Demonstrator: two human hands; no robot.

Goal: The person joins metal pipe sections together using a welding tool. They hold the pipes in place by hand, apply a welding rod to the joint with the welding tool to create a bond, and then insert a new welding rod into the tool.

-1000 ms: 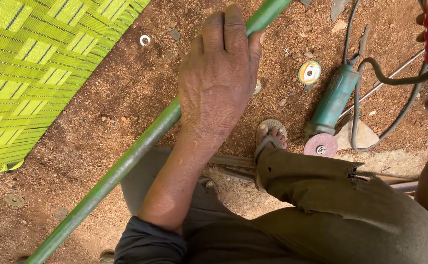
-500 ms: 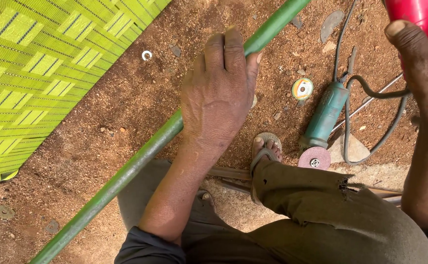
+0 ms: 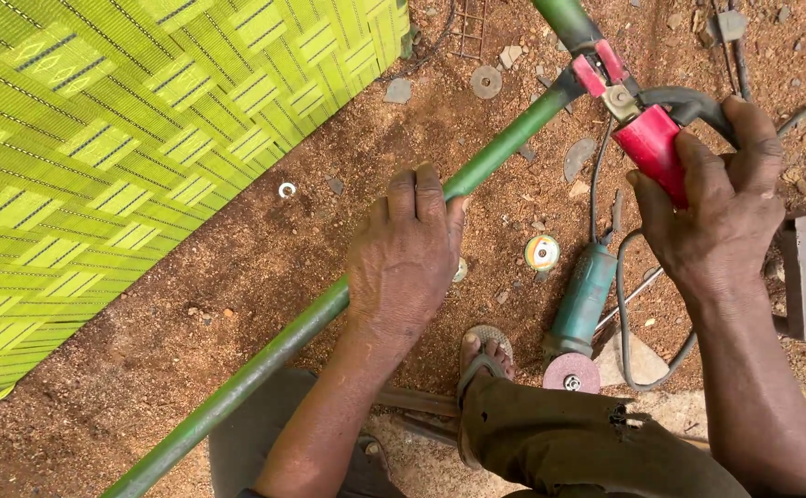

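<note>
The left hand (image 3: pixel 403 254) closes around the green pipe (image 3: pixel 283 341) to steady it; the right hand (image 3: pixel 711 217) holds the red electrode holder (image 3: pixel 647 148) tightly, upper right.

I'm working outdoors in a rough metal workshop yard. Under my feet is bare reddish dirt (image 3: pixel 237 277) strewn with stones. An angle grinder (image 3: pixel 582 309) with its cable lies on the ground, with loose grinding discs (image 3: pixel 542 251) and a washer (image 3: pixel 287 190) scattered about it, beside a green woven mat (image 3: pixel 99 138).
</note>
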